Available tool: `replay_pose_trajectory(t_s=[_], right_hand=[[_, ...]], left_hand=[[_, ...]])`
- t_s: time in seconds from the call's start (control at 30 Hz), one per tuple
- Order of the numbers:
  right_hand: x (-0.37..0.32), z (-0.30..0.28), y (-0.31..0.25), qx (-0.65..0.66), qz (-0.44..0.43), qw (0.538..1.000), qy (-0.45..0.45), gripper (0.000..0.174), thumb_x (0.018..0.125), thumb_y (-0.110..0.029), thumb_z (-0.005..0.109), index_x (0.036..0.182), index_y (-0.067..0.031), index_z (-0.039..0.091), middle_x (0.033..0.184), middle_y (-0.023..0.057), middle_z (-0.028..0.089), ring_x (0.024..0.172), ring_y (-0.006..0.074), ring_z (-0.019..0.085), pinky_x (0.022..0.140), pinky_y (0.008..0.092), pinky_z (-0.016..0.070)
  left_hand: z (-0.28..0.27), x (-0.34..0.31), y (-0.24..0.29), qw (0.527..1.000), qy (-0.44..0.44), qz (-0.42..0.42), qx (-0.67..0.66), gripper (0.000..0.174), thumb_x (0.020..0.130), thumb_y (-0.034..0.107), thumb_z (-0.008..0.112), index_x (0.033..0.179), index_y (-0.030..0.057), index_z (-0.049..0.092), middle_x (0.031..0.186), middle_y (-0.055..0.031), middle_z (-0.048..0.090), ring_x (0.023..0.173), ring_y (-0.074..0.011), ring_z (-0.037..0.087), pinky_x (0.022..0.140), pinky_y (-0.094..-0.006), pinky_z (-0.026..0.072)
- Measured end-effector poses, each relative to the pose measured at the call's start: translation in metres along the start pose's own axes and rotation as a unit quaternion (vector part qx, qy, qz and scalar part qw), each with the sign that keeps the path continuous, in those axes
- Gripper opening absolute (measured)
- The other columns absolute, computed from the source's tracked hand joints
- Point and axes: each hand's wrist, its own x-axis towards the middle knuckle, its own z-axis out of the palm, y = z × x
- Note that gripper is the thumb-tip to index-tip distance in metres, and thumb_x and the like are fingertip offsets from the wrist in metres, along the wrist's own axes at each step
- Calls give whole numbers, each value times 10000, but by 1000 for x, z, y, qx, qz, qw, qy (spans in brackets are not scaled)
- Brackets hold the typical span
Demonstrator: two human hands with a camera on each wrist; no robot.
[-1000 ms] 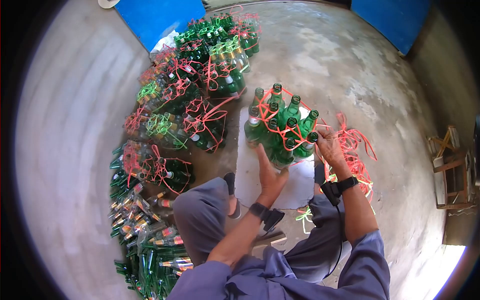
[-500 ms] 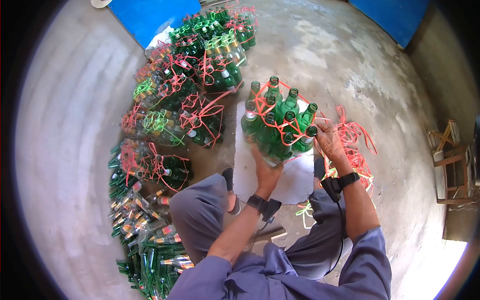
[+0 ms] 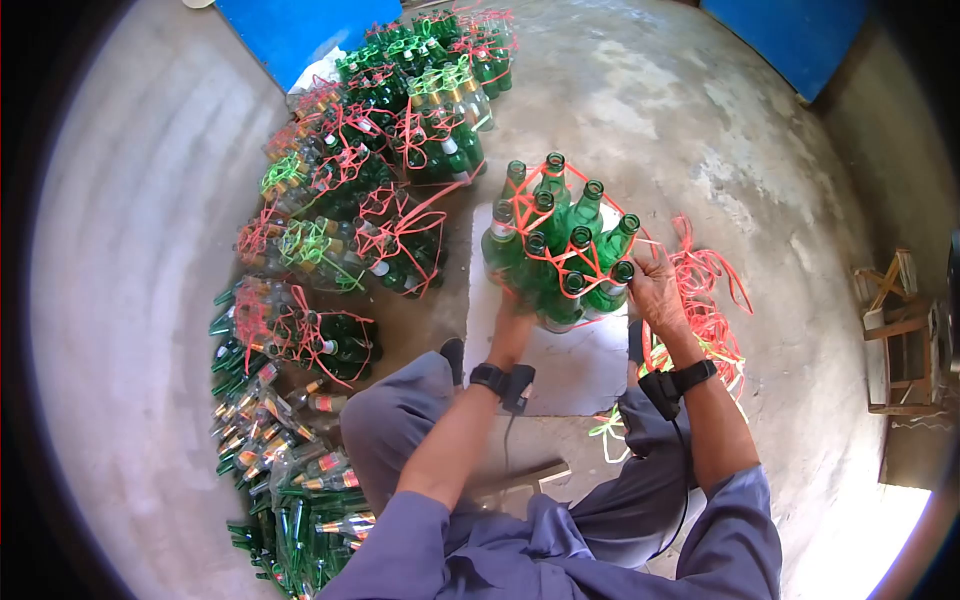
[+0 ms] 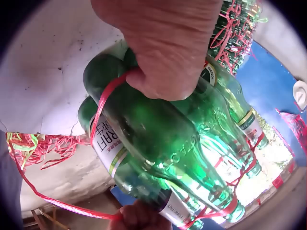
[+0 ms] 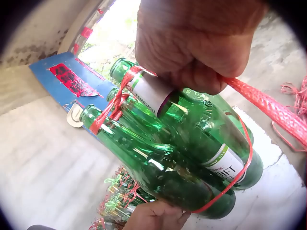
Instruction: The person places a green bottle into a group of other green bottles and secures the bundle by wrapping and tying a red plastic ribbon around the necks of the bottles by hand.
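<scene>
Several green bottles (image 3: 560,245) stand grouped over a white board (image 3: 500,365), red strap (image 3: 597,262) looped round their necks. Another strap band (image 4: 106,96) goes round their lower bodies. At the near left base, the left hand (image 3: 513,330) grips the bundle; its thumb lies on the lower band in the left wrist view, while its other fingers are largely hidden. On the right side, the right hand (image 3: 655,290) has its fingers curled round a red strap length (image 5: 268,108), close against a bottle's neck label (image 5: 149,95).
Strapped bottle bundles (image 3: 400,240) line the left side, with loose bottles (image 3: 270,430) lying nearer the person. A pile of red strap (image 3: 705,290) lies right of the board. Farther right stands a wooden stool (image 3: 900,345); blue panels (image 3: 300,35) are at the back.
The left hand has moved left and farther beneath the bottles' near side, its forearm swinging left. The right hand keeps its hold on the strap beside the bottles.
</scene>
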Motion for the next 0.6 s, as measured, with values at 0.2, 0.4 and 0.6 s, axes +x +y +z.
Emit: replay_pose_trajectory(t_s=[0.2,0.4,0.6], right_hand=[[-3,1,7,-12,-25,999,15,319,1025,-162,565,796,53,620,582,-20,436,569,49,382,503,312,341],[-3,0,3,-48,-36,998,15,332,1025,-170,570,806,74,622,568,7,437,574,56,389,506,323,356],[-18,4,-30,-61,-22,998,18,322,1012,-179,581,819,73,635,556,27,435,568,67,403,510,335,368]], left_hand=[[-12,9,0,993,61,42,87,692,850,6,587,1515,5,394,1320,-89,600,1171,-199,579,1009,-323,447],[-42,35,24,996,72,43,-42,497,935,159,558,1394,-22,498,1303,-56,607,1193,-167,561,1042,-296,407],[-32,55,27,985,48,22,-163,371,991,201,523,1311,19,567,1278,-39,616,1193,-155,565,1062,-295,394]])
